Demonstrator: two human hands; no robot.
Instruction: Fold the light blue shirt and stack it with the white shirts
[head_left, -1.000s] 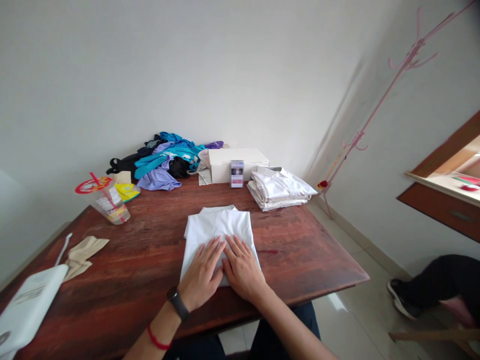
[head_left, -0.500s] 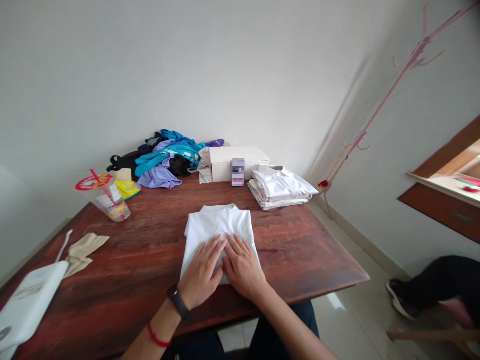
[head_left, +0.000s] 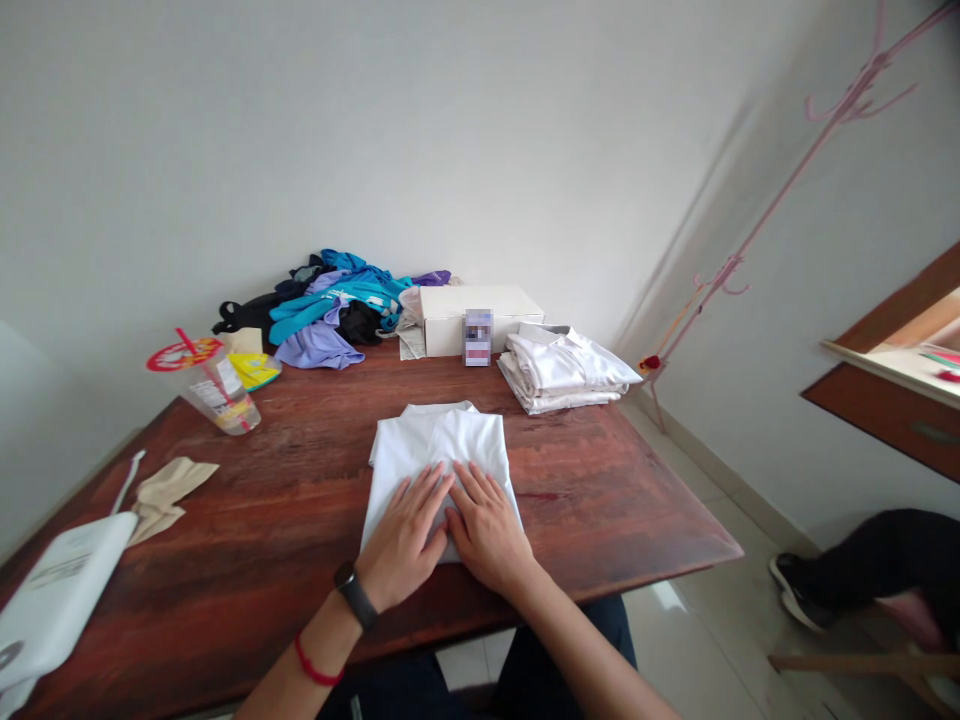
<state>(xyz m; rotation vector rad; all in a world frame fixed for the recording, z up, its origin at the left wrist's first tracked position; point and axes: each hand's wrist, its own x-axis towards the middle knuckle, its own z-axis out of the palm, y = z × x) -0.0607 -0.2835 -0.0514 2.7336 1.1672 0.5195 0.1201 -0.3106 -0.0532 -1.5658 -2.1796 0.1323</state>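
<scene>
A folded white shirt (head_left: 439,435) lies on the dark red wooden table (head_left: 300,510), close to its front edge. Flat on its left half rests my left hand (head_left: 405,540), fingers stretched out. My right hand (head_left: 487,530) lies beside it on the same cloth, palm down and fingers extended, the thumbs close together. Both hands cover the lower middle of the shirt. Behind and to the right sits a stack of folded white shirts (head_left: 562,370).
At the back are a heap of clothes (head_left: 337,310), a white box (head_left: 480,300) and a small blurred pack (head_left: 477,340). A plastic cup (head_left: 214,385), brown paper (head_left: 169,495) and a white device (head_left: 67,590) stand left. Another person's leg (head_left: 885,560) shows at right.
The view has shifted slightly, so the table things sit a little higher in the picture. Both hands stay flat on the shirt, with no clear movement over it.
</scene>
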